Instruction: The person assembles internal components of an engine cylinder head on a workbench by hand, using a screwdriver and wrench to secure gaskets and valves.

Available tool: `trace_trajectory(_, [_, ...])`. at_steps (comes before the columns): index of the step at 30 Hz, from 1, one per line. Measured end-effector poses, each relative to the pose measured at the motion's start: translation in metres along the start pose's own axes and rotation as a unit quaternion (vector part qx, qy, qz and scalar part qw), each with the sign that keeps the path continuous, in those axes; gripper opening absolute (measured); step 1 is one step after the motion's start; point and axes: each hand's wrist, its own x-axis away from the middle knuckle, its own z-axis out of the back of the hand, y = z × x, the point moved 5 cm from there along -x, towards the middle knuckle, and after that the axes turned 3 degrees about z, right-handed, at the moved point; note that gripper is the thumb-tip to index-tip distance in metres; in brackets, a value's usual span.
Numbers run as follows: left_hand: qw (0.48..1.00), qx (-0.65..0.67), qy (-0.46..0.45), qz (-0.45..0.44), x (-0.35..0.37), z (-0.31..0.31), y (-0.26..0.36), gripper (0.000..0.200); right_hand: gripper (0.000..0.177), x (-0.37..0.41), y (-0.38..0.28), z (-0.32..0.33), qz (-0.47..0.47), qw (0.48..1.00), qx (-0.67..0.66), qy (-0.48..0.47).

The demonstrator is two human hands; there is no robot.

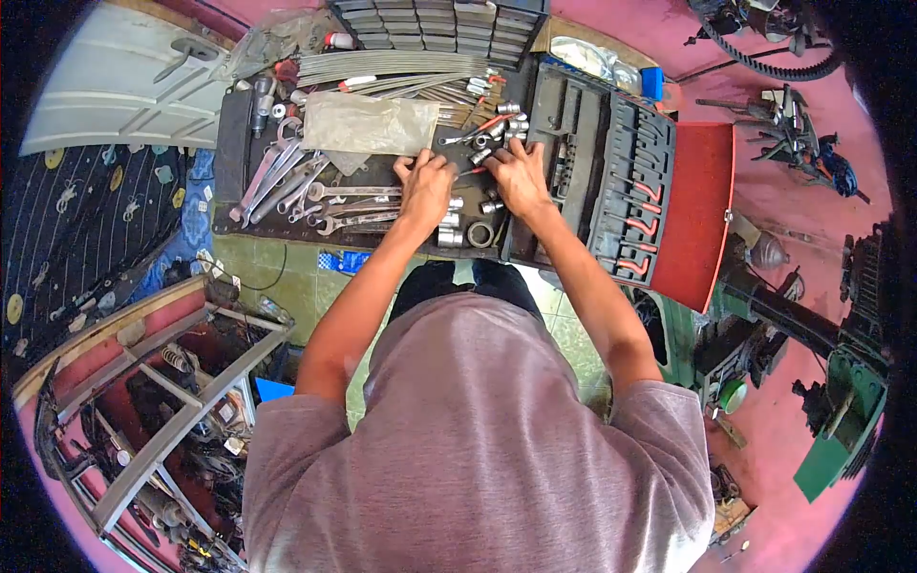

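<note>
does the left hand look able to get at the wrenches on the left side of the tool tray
Probably yes: the left hand rests just beside the wrenches, which lie loose and uncovered, with nothing between them; the plastic bag sits farther back.

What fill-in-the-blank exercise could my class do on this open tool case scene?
1. The left hand and right hand reach into an open black plastic tool case whose lid is ___.
2. The long silver steel spanners lie on the ___ hand's side.
3. Both hands wear no ___.
Missing words: red; left; gloves.
</note>
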Motion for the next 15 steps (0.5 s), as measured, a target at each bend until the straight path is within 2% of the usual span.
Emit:
trace_trajectory(4, [1.000,0.012,0.003,-0.002,-0.004,0.005,0.003,0.018,0.036,0.004,0.002,0.012,-0.002,1.000,-0.023,0.006])
trace_trajectory(6, [1.000,0.014,0.009,-0.011,-0.009,0.009,0.009,0.018,0.025,0.006,0.006,0.024,-0.018,0.999,-0.012,0.027])
trace_trajectory(8, [0.999,0.014,0.026,-0.022,-0.016,0.014,0.018,0.018,0.029,0.007,0.012,0.035,-0.041,0.999,-0.025,0.005])
trace_trajectory(11, [0.997,0.015,0.047,-0.056,-0.033,0.016,0.035,0.018,0.032,0.018,0.030,0.044,-0.082,0.994,-0.015,0.070])
trace_trajectory(14, [0.996,0.031,0.025,-0.078,-0.053,0.010,0.055,0.021,0.042,0.033,0.051,0.061,-0.113,0.990,0.015,0.080])
trace_trajectory(15, [0.993,0.035,0.047,-0.099,-0.060,0.010,0.066,0.020,0.041,0.038,0.058,0.067,-0.129,0.989,0.026,0.071])
